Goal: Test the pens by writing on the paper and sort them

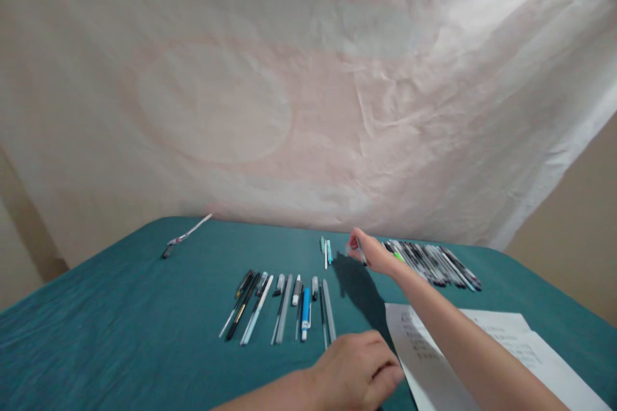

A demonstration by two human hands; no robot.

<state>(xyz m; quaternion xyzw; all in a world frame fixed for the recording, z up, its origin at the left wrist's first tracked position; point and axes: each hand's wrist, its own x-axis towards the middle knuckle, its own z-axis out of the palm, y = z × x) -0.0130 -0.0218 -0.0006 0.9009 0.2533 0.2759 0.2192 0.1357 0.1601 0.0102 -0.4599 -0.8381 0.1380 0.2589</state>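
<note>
My right hand [362, 249] reaches over the far part of the table, its fingers closed round a pen [360, 252] with a dark tip end. Close to me, my left hand [354, 369] is curled with the knuckles up, beside the paper; whatever its fingers may hold is hidden. Beyond the left hand lie pen parts: clear barrels [285, 309], refills, small caps [315, 288], a blue pen [306, 313] and a black pen [242, 306]. Left of my right hand rest a few small teal and white pen parts [329, 252].
A row of many pens [434, 263] lies at the right back, by my right forearm. Written paper sheets [419, 359] lie under that forearm. A white, thin object with a dark end [187, 234] sits at the far left. A pale cloth [308, 109] hangs behind the green-covered table [120, 314].
</note>
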